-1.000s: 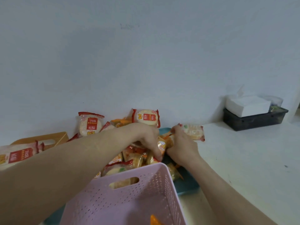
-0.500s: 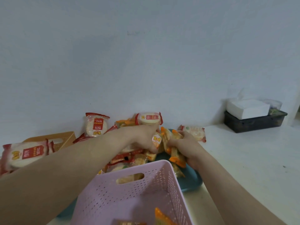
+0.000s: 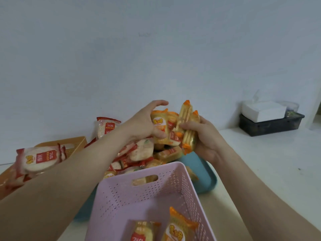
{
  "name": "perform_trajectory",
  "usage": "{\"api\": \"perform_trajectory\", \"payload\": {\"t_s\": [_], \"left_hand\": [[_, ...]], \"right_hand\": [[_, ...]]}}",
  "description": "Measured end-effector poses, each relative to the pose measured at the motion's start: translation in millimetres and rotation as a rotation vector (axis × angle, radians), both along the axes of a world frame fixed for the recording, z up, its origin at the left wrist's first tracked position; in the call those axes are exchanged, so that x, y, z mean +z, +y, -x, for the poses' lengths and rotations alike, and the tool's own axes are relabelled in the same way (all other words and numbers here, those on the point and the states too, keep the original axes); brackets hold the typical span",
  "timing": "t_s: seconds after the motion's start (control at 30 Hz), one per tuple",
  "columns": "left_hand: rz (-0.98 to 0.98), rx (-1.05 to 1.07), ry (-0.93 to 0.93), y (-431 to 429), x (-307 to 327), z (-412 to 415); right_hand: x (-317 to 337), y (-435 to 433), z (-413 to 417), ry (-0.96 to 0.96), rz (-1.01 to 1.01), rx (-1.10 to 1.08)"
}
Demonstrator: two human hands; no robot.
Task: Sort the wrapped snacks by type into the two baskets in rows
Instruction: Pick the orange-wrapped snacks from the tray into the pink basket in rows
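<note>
Both hands are raised above the snack pile [image 3: 139,153], which lies on a blue tray [image 3: 206,178]. My left hand [image 3: 144,122] grips orange-wrapped snacks [image 3: 159,126] with the thumb across them. My right hand [image 3: 206,138] clutches a bunch of upright orange-wrapped snacks [image 3: 188,126]; the two bunches touch. The pink perforated basket [image 3: 121,193] stands nearest me and holds two orange-wrapped snacks [image 3: 178,228]. The orange basket [image 3: 76,143] at the left holds red-and-white round snacks [image 3: 40,160], partly hidden by my left forearm.
A red-and-white snack [image 3: 107,127] leans on the wall behind the pile. At the far right a dark box [image 3: 271,124] with a white tissue pack [image 3: 262,110] on it sits on the white table [image 3: 260,162].
Both hands have lifted out of the pile with orange-wrapped snacks and brought them together. The view has tilted down, showing more of the pink basket's inside.
</note>
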State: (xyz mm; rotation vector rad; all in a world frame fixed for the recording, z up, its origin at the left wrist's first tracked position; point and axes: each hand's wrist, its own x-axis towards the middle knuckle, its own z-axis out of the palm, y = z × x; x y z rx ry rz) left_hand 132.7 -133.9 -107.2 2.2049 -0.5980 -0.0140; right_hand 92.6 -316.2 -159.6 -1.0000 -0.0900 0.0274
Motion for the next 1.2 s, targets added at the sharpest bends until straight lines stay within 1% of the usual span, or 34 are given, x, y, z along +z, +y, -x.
{"api": "perform_trajectory", "payload": {"t_s": [0.07, 0.13, 0.17, 0.2, 0.27, 0.33, 0.4, 0.47, 0.53, 0.6, 0.67, 0.77, 0.8, 0.83, 0.9, 0.93, 1.0, 1.03, 1.07, 1.1, 1.17, 1.2], "left_hand": [[0.183, 0.012, 0.074, 14, 7, 9], [0.43, 0.019, 0.206, 21, 14, 19], [0.514, 0.014, 0.25, 22, 19, 26], [0.537, 0.016, 0.27, 26, 24, 37], [0.456, 0.051, 0.246, 29, 30, 52], [0.361, 0.097, 0.175, 38, 33, 73], [0.313, 0.089, 0.139, 48, 34, 92], [0.289, 0.031, 0.144, 62, 32, 114], [0.226, 0.015, 0.121, 73, 27, 133], [0.144, 0.054, 0.075, 80, 19, 147], [0.062, 0.076, 0.068, 83, 10, 158], [-0.036, 0.088, 0.087, 86, -4, 174], [-0.045, 0.126, 0.037, 89, -8, 177], [-0.059, 0.193, -0.051, 93, -11, 180], [-0.177, 0.337, -0.241, 101, -14, 189], [-0.255, 0.373, -0.244, 104, -16, 196], [-0.421, 0.376, -0.076, 107, -23, 208], [-0.471, 0.359, 0.02, 107, -27, 216], [-0.47, 0.341, 0.097, 105, -31, 222], [-0.405, 0.327, 0.148, 102, -34, 226], [-0.188, 0.299, 0.217, 96, -37, 230], [-0.12, 0.3, 0.213, 96, -40, 230]], "right_hand": [[13, 7, 11, -0.035, 0.0, 0.04], [26, 12, 18, -0.045, 0.013, 0.062], [35, 16, 21, -0.062, 0.03, 0.07], [43, 22, 28, -0.088, 0.057, 0.068], [59, 30, 39, -0.136, 0.141, 0.041], [65, 41, 54, -0.15, 0.271, 0.03], [64, 50, 71, -0.194, 0.389, 0.074], [58, 59, 90, -0.243, 0.497, 0.11], [51, 63, 103, -0.274, 0.557, 0.09], [43, 67, 110, -0.345, 0.675, 0.029], [37, 70, 116, -0.461, 0.869, 0.008], [32, 64, 123, -0.624, 1.268, 0.006], [32, 59, 124, -0.637, 1.366, -0.01], [33, 55, 128, -0.608, 1.429, -0.031], [36, 45, 135, -0.472, 1.549, -0.074], [36, 40, 139, -0.391, 1.633, -0.086], [33, 31, 146, -0.27, 1.769, -0.05], [31, 29, 150, -0.245, 1.79, -0.02], [29, 29, 152, -0.233, 1.783, -0.007], [26, 30, 154, -0.23, 1.77, -0.013], [21, 35, 157, -0.261, 1.746, -0.084], [18, 37, 157, -0.279, 1.732, -0.129]]}}
